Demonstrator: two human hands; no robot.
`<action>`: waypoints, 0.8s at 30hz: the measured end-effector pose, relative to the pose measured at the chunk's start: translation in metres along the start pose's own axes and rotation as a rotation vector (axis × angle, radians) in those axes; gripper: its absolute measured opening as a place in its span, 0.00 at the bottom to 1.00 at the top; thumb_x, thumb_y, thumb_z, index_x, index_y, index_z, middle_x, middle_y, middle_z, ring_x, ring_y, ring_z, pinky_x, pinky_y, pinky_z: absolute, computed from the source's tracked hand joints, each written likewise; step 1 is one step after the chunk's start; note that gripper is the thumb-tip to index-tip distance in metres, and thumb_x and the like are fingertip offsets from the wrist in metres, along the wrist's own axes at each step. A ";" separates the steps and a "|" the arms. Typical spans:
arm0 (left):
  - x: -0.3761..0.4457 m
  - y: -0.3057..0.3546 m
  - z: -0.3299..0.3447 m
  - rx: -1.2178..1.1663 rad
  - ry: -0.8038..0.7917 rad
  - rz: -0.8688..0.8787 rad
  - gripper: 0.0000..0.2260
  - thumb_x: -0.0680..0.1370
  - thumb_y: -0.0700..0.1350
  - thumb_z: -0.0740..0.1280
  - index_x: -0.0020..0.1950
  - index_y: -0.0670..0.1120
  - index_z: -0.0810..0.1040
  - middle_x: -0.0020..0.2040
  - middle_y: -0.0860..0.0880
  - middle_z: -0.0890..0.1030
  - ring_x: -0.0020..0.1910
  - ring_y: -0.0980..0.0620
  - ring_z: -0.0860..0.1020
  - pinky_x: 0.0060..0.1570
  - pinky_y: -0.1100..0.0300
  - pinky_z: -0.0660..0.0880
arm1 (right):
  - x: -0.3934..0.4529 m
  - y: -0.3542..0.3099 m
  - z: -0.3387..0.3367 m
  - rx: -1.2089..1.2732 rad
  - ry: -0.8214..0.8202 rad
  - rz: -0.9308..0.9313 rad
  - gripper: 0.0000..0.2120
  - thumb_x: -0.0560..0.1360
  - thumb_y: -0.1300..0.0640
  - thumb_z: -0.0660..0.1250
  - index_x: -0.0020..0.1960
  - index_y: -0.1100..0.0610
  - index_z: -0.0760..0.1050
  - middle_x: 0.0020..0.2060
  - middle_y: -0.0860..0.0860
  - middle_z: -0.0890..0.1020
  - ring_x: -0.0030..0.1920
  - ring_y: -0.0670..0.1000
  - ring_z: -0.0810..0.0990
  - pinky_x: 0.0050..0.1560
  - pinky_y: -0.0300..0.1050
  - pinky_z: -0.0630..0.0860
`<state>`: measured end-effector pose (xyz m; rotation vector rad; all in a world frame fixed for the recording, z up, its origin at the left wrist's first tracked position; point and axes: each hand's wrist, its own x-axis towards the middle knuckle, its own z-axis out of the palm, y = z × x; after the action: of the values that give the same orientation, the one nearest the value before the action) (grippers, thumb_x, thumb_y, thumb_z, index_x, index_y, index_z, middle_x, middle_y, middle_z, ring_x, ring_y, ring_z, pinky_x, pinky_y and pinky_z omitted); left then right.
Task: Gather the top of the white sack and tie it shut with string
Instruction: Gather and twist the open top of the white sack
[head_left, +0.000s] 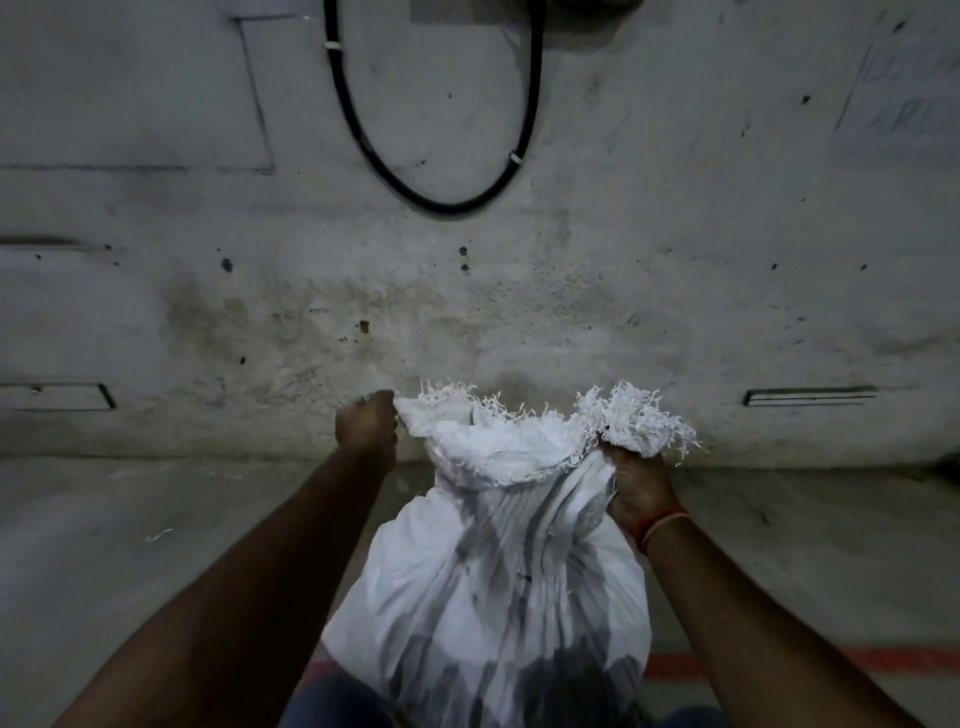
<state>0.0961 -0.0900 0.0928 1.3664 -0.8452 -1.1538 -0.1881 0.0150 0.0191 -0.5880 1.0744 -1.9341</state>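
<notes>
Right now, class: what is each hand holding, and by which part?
Both grip the white sack at its frayed top edge: the left hand its left corner, the right hand a bunched right side.

Dim, flat, cool-grey light with no clear source; the white sack (498, 545) is the brightest area; shadows soft; wall lines bow toward the wide-angle edges; forearms and corners fall dark, slightly soft.

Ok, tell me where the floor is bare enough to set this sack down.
Bare floor lies left of the left arm, up to the wall, save one white scrap. More is right of the right arm, above the red line. Between the arms, the sack fills it.
</notes>
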 end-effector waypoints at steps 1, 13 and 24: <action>0.003 0.006 0.003 -0.060 0.021 -0.008 0.06 0.75 0.41 0.67 0.38 0.45 0.75 0.31 0.47 0.73 0.24 0.52 0.69 0.24 0.64 0.64 | -0.002 -0.002 0.000 -0.010 -0.016 -0.016 0.45 0.55 0.57 0.83 0.67 0.72 0.71 0.64 0.71 0.76 0.65 0.70 0.75 0.66 0.62 0.71; 0.016 0.018 0.005 -0.364 0.001 0.207 0.12 0.77 0.33 0.64 0.57 0.47 0.76 0.46 0.48 0.78 0.46 0.49 0.78 0.47 0.60 0.77 | -0.009 -0.016 -0.029 0.035 -0.144 -0.009 0.44 0.48 0.47 0.87 0.62 0.57 0.79 0.59 0.51 0.84 0.60 0.52 0.81 0.65 0.48 0.77; -0.056 -0.014 0.051 0.914 -0.889 1.242 0.35 0.72 0.62 0.71 0.76 0.59 0.61 0.80 0.53 0.56 0.74 0.53 0.63 0.65 0.60 0.68 | -0.025 -0.030 -0.005 -0.033 -0.227 0.146 0.36 0.65 0.58 0.80 0.69 0.68 0.72 0.66 0.67 0.76 0.66 0.66 0.75 0.71 0.66 0.68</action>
<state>0.0306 -0.0496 0.0928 0.5466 -2.5853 -0.2465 -0.1908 0.0466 0.0421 -0.7092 0.9789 -1.6822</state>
